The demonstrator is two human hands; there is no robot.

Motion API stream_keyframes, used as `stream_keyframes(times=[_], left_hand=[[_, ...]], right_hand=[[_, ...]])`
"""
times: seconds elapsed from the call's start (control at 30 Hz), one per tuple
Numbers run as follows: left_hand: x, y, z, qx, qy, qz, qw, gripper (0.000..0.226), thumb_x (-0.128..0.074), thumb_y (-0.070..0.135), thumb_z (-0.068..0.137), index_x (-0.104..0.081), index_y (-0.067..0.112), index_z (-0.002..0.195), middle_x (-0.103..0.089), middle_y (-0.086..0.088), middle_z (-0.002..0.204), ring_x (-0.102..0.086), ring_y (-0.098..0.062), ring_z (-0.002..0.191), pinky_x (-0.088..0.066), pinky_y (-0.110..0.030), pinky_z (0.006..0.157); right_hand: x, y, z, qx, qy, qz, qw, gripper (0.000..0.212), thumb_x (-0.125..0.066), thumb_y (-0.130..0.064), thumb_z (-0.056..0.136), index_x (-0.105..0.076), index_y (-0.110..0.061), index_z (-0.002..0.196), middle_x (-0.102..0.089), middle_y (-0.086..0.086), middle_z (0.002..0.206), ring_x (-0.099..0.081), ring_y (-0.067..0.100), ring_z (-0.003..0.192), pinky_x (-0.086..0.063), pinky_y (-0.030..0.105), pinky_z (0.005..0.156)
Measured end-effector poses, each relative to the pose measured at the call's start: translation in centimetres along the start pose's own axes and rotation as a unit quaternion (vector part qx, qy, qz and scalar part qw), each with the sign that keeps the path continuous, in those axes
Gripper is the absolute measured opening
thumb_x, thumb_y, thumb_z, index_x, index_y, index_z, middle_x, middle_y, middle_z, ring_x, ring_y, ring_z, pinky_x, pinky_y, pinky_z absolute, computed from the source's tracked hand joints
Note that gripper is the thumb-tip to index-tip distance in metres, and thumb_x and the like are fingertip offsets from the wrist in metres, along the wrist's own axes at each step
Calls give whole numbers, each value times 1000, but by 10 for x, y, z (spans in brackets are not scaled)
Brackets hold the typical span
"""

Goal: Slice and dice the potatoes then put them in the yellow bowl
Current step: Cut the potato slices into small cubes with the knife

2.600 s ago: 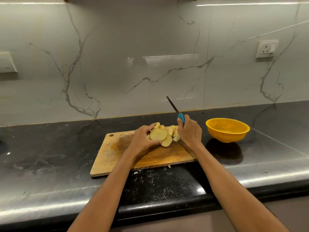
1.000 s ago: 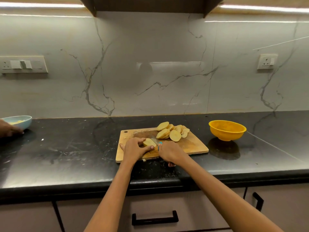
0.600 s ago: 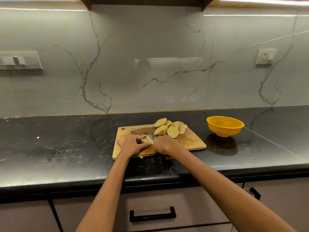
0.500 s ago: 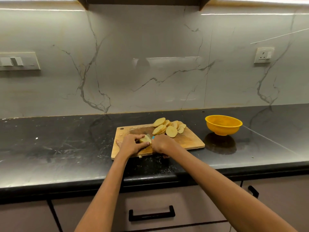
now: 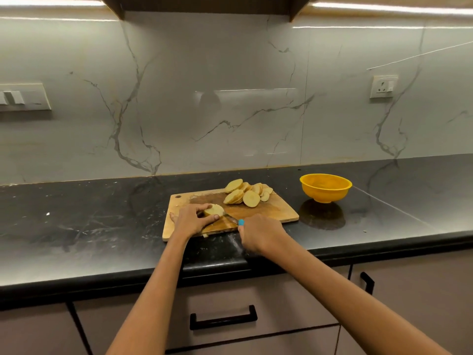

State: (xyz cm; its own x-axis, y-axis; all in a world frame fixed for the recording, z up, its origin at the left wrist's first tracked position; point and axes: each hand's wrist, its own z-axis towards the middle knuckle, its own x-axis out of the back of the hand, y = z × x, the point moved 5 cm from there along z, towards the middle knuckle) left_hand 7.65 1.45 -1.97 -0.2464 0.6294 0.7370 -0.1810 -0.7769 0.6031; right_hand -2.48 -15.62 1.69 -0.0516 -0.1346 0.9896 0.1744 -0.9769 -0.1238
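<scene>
Left hand [image 5: 190, 221] clamps a small stack of slices [image 5: 214, 209] on the cutting board [image 5: 279, 213]; fingertips sit beside the knife [image 5: 231, 219], so a slip could nick them. Right hand [image 5: 258, 235] grips its blue handle. Sliced potatoes [image 5: 245, 194] wait behind; yellow bowl [image 5: 325, 187] stands apart on the desk [image 5: 89, 226].

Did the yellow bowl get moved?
No. The bowl sits in the same spot right of the board, below the wall socket, as before; only the camera shifted.
</scene>
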Motion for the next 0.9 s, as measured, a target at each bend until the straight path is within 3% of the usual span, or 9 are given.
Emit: stream_keyframes(times=[0.17, 0.53, 0.63, 0.77, 0.9], left_hand=[[2, -5, 3, -2, 14, -32, 999, 43, -65, 43, 83, -62, 25, 121, -56, 3, 132, -45, -22, 126, -2, -63, 109], [2, -8, 7, 2, 27, -40, 999, 43, -69, 46, 78, -66, 26, 116, -59, 5, 128, -46, -20, 124, -9, -60, 110], [2, -8, 7, -2, 26, -36, 999, 42, -69, 44, 79, -66, 25, 116, -59, 6, 128, -46, -20, 125, -10, -60, 110], [4, -6, 8, -3, 20, -34, 999, 41, -69, 42, 79, -66, 23, 116, -61, 4, 127, -47, -21, 124, -12, -59, 111], [4, -6, 9, 2, 23, -46, 999, 40, -71, 40, 79, -68, 21, 113, -63, 3, 123, -50, -21, 121, -8, -60, 111]], right_hand=[[10, 2, 11, -8, 48, 59, 997, 37, -31, -25, 103, -60, -2, 107, -62, 15, 112, -59, 29, 103, -41, 33, 75], [-20, -19, 53, -14, 36, 128, 991, 33, -36, -24, 102, -60, -3, 108, -65, 14, 107, -62, 28, 95, -44, 33, 73], [-22, -20, 59, -26, -8, 115, 993, 33, -36, -23, 101, -59, -1, 108, -64, 14, 103, -63, 28, 93, -46, 34, 75], [-11, -32, 73, -34, -105, 95, 989, 39, -36, -24, 101, -52, 8, 118, -54, 11, 75, -53, 18, 55, -41, 26, 50], [-9, -36, 73, -41, -127, 104, 986, 38, -37, -22, 101, -46, 8, 123, -53, 14, 85, -50, 18, 55, -38, 26, 47]])
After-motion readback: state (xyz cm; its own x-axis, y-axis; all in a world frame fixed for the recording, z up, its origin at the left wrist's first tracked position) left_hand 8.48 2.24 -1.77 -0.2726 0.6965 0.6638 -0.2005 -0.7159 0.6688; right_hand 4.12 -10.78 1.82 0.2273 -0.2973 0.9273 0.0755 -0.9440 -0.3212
